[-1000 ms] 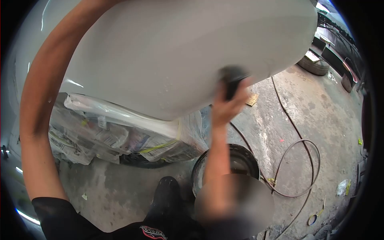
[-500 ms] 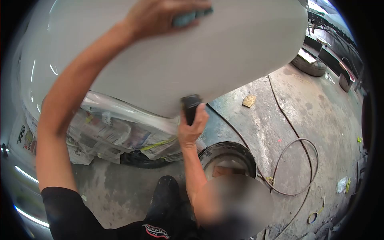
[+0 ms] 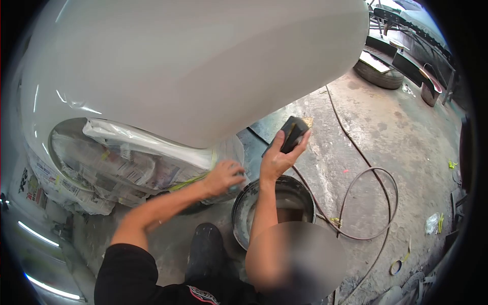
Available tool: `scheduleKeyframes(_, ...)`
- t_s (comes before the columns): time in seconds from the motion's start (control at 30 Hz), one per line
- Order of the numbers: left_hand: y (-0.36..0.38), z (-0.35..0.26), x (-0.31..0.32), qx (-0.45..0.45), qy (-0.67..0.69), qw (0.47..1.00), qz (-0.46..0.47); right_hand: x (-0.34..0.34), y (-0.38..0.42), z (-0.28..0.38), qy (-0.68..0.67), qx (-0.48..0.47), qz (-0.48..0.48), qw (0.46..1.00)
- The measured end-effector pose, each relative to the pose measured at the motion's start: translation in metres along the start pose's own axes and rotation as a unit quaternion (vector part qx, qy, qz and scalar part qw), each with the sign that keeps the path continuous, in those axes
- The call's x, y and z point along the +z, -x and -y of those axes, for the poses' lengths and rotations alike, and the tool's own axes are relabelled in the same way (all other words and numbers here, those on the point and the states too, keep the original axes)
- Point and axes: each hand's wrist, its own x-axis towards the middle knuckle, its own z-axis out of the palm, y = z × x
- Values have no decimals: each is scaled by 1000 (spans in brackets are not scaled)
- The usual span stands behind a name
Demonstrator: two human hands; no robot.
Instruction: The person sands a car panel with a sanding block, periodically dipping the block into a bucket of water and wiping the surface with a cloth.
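Observation:
My right hand [image 3: 277, 163] is closed round a black sanding block [image 3: 292, 133], held up beside the lower edge of a pale grey car body panel [image 3: 203, 66]. Lower and to the left, my left hand [image 3: 223, 178] is smeared by motion, its fingers curled. A blue-green pad [image 3: 235, 188] shows faintly under those fingers, largely hidden. This hand is between the newspaper-and-plastic masking [image 3: 132, 162] on the wheel opening and a black bucket [image 3: 239, 207]. In the bucket, partly behind my right forearm, lies a brown block [image 3: 290, 215].
A dark hose [image 3: 351, 137] runs over the concrete floor and loops at the right. A tyre [image 3: 378, 76] lies at the back right. A roll of tape [image 3: 395, 267] and crumpled plastic [image 3: 432, 223] are on the floor. A blurred patch hides the bottom centre.
My left hand has come off the panel, down toward the bucket. My right hand has drawn the sanding block away from the panel's edge, to the right, and tilted it.

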Motion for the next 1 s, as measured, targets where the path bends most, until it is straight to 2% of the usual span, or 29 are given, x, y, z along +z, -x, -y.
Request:
scheduleKeyframes(0.03,6,-17,9,-49,74,996,12,-1,7,0,11,-6,10,1000)
scheduleKeyframes(0.2,49,-60,89,-181,173,968,-22,-7,49,-21,59,-35,80,994)
scheduleKeyframes(0.27,45,-66,106,-236,193,951,-52,-7,57,-18,97,-89,117,984)
scheduleKeyframes(0.3,41,-67,111,-267,203,940,-68,2,55,-14,71,-108,117,985)
scheduleKeyframes(0.33,38,-67,115,-299,214,927,-81,12,50,-11,87,-179,109,974)
scheduleKeyframes(0.43,19,-75,115,-317,274,902,-102,53,36,5,90,-265,84,956)
scheduleKeyframes(0.53,28,-70,132,-121,237,957,-114,81,51,-5,117,-294,63,947)
scheduleKeyframes(0.57,31,-66,135,-91,216,970,-69,83,58,-12,121,-296,53,946)
scheduleKeyframes(0.6,33,-62,152,-85,134,981,-108,82,56,-11,123,-299,46,945)
scheduleKeyframes(0.63,44,-54,166,-87,146,981,-89,83,48,-15,100,-302,42,947)
scheduleKeyframes(0.7,36,-46,122,-154,237,959,-7,81,-2,-19,136,-307,13,942)
scheduleKeyframes(0.77,31,-48,109,-172,251,952,-4,81,-85,-4,110,-230,-45,966)
scheduleKeyframes(0.8,28,-49,112,-167,248,954,-22,77,-128,-7,111,-229,-79,964)
scheduleKeyframes(0.83,24,-51,114,-161,245,955,-40,77,-149,-5,44,-199,-76,976)
scheduleKeyframes(0.87,27,-54,114,-157,240,956,-56,77,-154,-1,-23,-165,-75,983)
scheduleKeyframes(0.9,31,-56,110,-166,237,956,-40,78,-141,5,53,-130,-95,986)
scheduleKeyframes(0.93,28,-56,107,-171,231,957,-31,79,-119,-11,74,-146,-86,983)
scheduleKeyframes(1.0,21,-55,112,-151,234,960,-36,91,-19,-17,137,-255,-56,956)
